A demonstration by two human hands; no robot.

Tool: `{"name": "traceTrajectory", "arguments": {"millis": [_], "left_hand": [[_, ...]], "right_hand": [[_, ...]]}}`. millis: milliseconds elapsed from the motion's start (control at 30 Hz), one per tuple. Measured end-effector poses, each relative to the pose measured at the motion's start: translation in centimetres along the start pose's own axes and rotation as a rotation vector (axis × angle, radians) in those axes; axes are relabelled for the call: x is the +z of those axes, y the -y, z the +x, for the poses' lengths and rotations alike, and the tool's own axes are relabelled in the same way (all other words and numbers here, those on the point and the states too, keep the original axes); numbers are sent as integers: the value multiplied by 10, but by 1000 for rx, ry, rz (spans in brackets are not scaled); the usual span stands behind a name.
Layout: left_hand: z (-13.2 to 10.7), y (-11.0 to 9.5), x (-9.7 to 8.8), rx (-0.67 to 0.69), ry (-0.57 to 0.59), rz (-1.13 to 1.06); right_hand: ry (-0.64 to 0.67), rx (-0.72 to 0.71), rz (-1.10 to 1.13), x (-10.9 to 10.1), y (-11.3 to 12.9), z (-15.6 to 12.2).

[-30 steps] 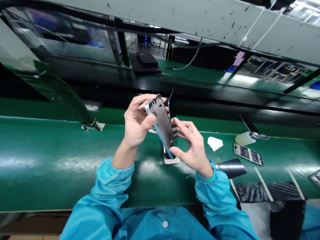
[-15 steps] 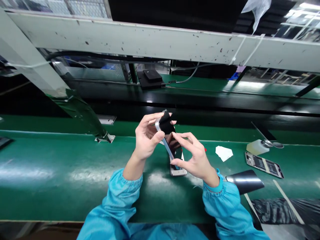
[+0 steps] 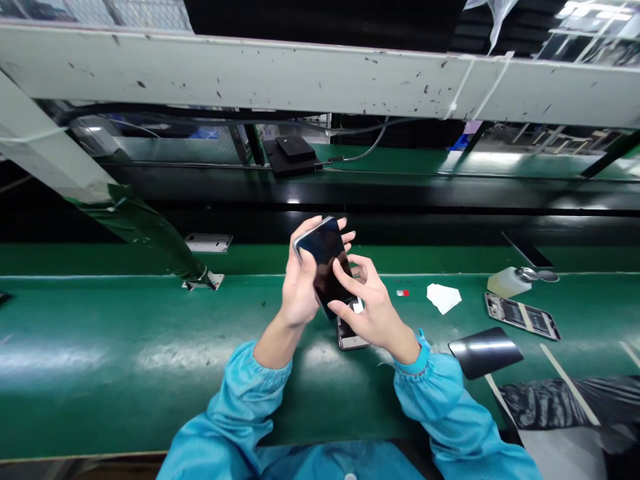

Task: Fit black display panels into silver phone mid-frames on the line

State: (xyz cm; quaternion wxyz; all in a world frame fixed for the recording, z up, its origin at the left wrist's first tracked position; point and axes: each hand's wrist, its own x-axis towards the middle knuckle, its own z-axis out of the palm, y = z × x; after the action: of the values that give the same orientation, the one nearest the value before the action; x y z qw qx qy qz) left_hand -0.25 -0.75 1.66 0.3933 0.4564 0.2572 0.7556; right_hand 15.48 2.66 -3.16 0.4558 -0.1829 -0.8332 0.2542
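Glossy green workbench [image 3: 140,393] spans the view below a chipped white beam [image 3: 300,77]; a slanting post [image 3: 145,223] stands at left. Left hand [image 3: 299,288] is closed around a dark-faced phone [image 3: 327,250], held tilted above the bench. Right hand [image 3: 374,300] has fingertips at its face; whether it grips cannot be told. Second phone [image 3: 353,341] lies below, partly hidden. At right: bottle [image 3: 507,283], paper scrap [image 3: 443,297].
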Motion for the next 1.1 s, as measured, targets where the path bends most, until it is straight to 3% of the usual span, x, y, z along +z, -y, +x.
{"name": "traceTrajectory", "arguments": {"millis": [100,200,267,433,533,733,867,1100], "left_hand": [[-3,-2,5,-121,-23,-3],[-9,-2,11,-159,-38,74],[-14,0,16,-194,-5,101],[-22,5,24,-253,118,80],[-22,4,25,-245,124,65],[-26,3,25,-86,104,223],[-27,7,26,14,164,381],[-14,5,20,-92,140,392]], "right_hand": [[37,48,-41,-7,8,1],[-125,143,45,-22,18,4],[-166,241,204,-33,23,8],[-22,480,515,-45,27,12],[-30,481,580,-44,27,12],[-30,395,523,-55,36,20],[-79,471,446,-55,38,26],[-248,535,483,-29,28,25]]}}
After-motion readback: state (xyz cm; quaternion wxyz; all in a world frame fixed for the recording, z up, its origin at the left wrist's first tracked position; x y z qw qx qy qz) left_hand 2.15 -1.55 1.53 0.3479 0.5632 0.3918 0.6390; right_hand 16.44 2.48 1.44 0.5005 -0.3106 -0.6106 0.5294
